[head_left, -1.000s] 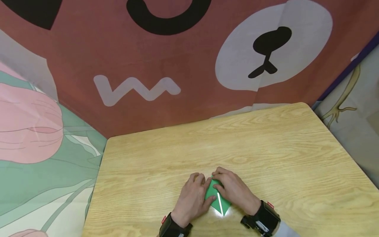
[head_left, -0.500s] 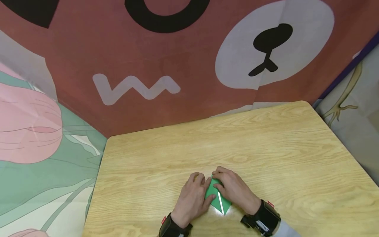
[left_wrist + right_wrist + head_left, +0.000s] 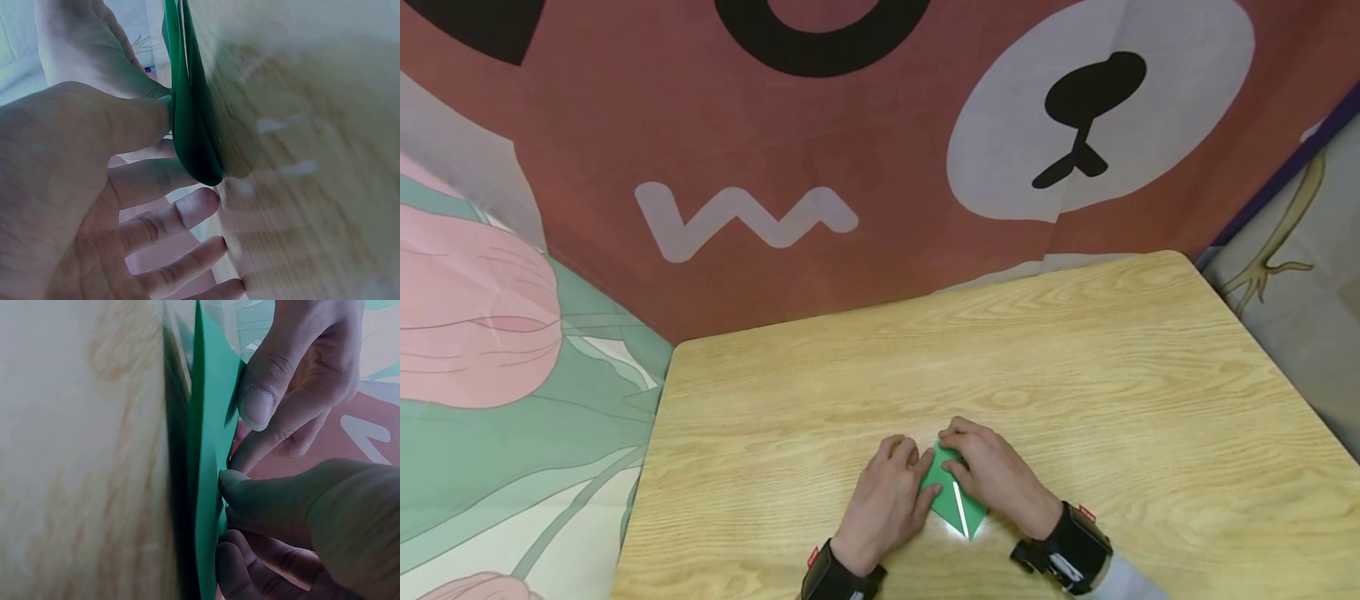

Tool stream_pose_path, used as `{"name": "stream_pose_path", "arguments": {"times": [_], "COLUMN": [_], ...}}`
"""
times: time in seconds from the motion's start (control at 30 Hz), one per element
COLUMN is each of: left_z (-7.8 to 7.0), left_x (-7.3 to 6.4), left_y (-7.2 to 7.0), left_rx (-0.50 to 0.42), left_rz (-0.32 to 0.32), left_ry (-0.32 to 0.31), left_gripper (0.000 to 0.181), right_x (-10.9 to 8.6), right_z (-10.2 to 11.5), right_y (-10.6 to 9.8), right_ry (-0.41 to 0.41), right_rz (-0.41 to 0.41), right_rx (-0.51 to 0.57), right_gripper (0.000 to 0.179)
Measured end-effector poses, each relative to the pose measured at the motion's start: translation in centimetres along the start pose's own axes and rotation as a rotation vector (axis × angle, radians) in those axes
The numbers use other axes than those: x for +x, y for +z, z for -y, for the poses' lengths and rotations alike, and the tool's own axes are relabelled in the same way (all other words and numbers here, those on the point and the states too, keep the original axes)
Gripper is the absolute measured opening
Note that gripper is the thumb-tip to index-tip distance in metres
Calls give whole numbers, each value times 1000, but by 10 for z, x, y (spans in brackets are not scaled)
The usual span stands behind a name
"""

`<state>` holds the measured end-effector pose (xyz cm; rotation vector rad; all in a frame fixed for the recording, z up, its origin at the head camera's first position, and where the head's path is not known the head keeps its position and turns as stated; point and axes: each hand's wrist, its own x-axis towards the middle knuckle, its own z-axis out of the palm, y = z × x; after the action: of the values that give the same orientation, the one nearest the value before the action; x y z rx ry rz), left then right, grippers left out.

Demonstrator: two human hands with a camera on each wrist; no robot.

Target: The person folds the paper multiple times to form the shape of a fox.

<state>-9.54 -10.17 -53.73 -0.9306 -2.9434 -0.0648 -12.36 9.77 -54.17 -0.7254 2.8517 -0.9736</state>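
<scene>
A sheet of green origami paper (image 3: 942, 479), folded into a kite-like shape with a white strip down its lower half, lies on the wooden table (image 3: 1075, 375). My left hand (image 3: 883, 500) is at its left edge. In the left wrist view the left thumb (image 3: 140, 122) rests on the paper, the other fingers spread with their tips near the tabletop. On the upper right side, my right hand (image 3: 996, 475) holds the paper with bent fingers. The right wrist view shows the right thumb (image 3: 269, 494) against the green face, with fingertips close below. Layers of the paper (image 3: 187, 106) stand slightly apart at the edge.
A reddish cloth (image 3: 760, 275) with a cartoon bear face hangs behind the table's far edge. Another cloth (image 3: 475, 308), printed with pink flowers and green leaves, hangs on the left. Black bands with devices (image 3: 1063, 546) sit on the wrists.
Both hands stay at the paper with very little movement. The left thumb shifts slightly along the paper. The whole head view tilts a little.
</scene>
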Motion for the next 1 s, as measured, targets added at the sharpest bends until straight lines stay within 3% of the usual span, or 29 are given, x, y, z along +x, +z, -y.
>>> {"name": "stream_pose_path", "arguments": {"times": [0.23,0.43,1.0], "left_z": [-1,-1,-2], "left_x": [-4,-11,-23], "left_y": [-1,0,1], "left_rx": [10,-11,-72], "left_rz": [-16,-71,-110], "left_ry": [2,4,-11], "left_gripper": [46,42,40], "right_x": [1,1,0], "right_z": [1,1,0], "right_y": [0,-1,0], "right_ry": [10,27,23], "right_rz": [12,13,13], "right_rx": [13,25,38], "right_gripper": [23,24,26]}}
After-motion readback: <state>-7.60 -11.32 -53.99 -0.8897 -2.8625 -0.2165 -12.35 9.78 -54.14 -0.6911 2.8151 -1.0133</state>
